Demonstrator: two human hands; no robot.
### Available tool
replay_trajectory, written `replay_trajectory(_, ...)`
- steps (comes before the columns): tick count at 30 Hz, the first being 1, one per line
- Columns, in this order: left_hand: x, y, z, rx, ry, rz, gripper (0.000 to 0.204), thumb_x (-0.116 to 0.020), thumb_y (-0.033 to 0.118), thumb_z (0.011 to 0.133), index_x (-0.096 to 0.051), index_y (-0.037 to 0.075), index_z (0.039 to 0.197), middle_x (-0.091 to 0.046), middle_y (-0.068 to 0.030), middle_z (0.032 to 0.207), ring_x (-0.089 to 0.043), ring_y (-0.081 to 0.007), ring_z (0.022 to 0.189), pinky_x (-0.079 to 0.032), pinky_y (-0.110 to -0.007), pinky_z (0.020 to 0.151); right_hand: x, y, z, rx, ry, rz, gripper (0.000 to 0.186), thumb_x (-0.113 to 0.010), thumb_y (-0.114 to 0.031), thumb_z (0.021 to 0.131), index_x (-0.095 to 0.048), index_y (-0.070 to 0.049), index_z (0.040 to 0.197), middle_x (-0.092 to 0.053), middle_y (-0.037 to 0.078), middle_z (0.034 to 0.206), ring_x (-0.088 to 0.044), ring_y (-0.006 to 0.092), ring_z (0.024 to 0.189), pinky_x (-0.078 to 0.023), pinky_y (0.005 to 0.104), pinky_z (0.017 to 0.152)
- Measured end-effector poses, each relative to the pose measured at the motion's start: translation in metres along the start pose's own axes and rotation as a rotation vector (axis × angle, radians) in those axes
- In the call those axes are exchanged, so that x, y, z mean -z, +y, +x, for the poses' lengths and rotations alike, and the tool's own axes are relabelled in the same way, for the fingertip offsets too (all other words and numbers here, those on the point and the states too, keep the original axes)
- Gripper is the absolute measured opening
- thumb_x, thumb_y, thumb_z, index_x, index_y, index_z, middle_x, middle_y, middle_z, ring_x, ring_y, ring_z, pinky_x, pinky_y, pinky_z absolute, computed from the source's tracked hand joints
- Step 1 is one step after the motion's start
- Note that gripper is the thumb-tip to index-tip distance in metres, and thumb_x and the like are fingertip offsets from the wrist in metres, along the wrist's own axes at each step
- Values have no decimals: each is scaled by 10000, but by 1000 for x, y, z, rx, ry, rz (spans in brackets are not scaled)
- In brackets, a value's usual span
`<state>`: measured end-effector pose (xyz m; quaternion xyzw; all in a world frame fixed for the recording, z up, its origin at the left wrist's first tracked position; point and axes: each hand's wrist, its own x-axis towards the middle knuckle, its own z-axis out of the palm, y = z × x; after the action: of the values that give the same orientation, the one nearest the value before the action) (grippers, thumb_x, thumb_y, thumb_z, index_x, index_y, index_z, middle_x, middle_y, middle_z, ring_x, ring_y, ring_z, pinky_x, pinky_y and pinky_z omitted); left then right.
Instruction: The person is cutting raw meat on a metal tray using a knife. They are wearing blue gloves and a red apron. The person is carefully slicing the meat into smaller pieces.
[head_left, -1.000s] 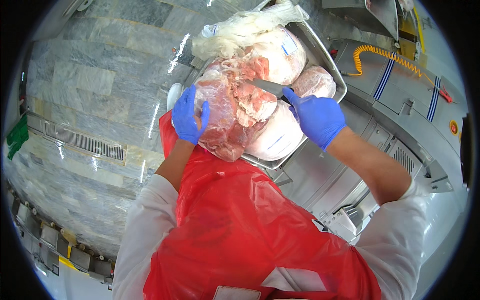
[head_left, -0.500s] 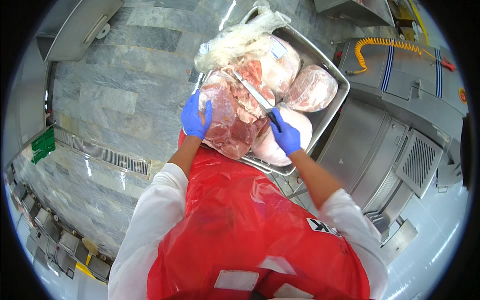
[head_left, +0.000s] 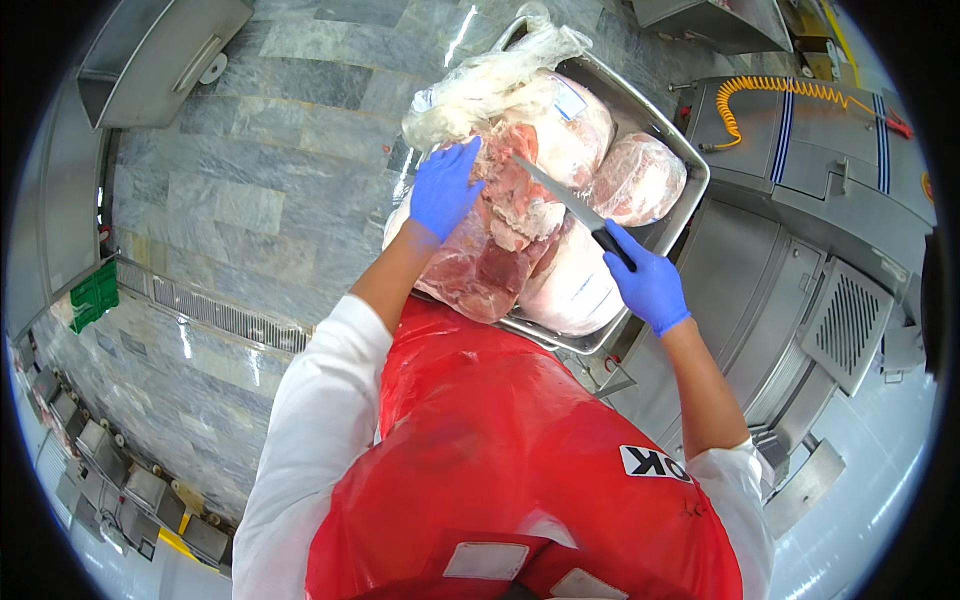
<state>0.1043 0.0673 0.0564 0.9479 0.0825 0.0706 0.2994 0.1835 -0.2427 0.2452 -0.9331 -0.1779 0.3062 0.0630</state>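
A large raw cut of meat [head_left: 492, 250], pink and red, lies on top of wrapped cuts in a steel tray [head_left: 690, 195]. My left hand [head_left: 443, 187], in a blue glove, presses flat on the upper left of that cut. My right hand [head_left: 646, 283], also gloved, grips the black handle of a long knife [head_left: 558, 195] whose blade lies across the meat, tip toward the upper left. Crumpled clear plastic wrap [head_left: 490, 82] sits at the tray's far end. A red apron [head_left: 500, 460] covers my front.
Two more wrapped cuts [head_left: 638, 178] fill the tray's right side. A steel machine with a coiled yellow hose [head_left: 765, 92] stands at right. A grey tiled floor with a drain grate [head_left: 215, 310] lies left; a steel bin [head_left: 150, 55] at upper left.
My left hand has moved up the meat toward the plastic wrap. My right hand has drawn back to the right, and the knife blade now reaches further across the cut.
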Motion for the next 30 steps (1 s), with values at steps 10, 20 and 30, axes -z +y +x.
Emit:
replay_trajectory(10,-50,-43,27,-116,-290,-12,120,-623,149,955,-677,53,1003,-667,-207,1061,-655,-386,1058,-543,-494,932,-16,-4,-47,98,24,-120,565,-698,-342,986,-573,-299,1535,-755,160,894,-739,372,751,-582,507,650)
replay_trajectory(20,-51,-59,54,6,-304,-97,263,-639,265,951,-685,7,941,-706,-282,942,-679,-470,940,-536,-557,856,-1,-88,18,227,-112,-298,414,-565,-264,1042,-600,-96,1419,-764,155,874,-749,359,779,-575,503,681)
replay_trajectory(30,-39,-56,64,-123,-469,-154,315,-726,302,923,-717,-4,998,-748,-258,1021,-716,-444,968,-568,-517,866,-92,-115,-24,-73,-127,-76,572,-546,-246,1063,-415,-55,1586,-743,198,913,-749,377,788,-582,538,685)
